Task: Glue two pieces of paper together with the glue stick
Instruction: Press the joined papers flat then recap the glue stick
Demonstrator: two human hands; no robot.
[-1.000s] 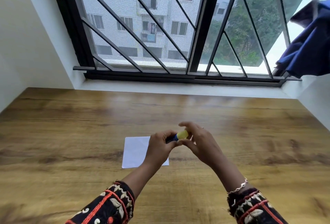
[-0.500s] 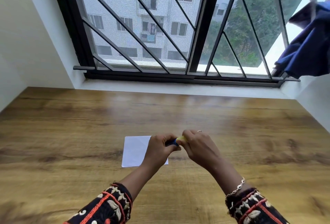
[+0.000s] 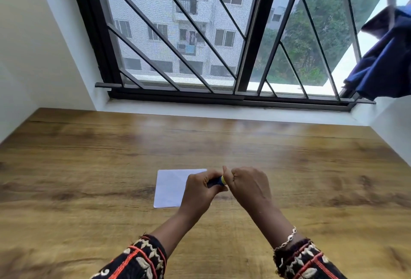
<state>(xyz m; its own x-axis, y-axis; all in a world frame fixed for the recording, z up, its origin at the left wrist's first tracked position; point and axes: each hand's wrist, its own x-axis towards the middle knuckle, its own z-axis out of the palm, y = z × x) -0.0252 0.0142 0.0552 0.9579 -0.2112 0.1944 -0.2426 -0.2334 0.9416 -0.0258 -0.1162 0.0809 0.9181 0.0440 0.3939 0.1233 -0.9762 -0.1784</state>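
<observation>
Indoors, wooden table (image 3: 89, 167) under barred window (image 3: 200, 45), white paper (image 3: 170, 186), both hands' grip around glue stick (image 3: 219, 180).

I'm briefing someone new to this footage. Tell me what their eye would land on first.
First, the two hands meeting at centre: the left hand and right hand both grip a small blue and yellow glue stick. Under the left hand, white paper lies flat on the wooden table. Behind, the black-barred window fills the top, with blue cloth at its right.
</observation>
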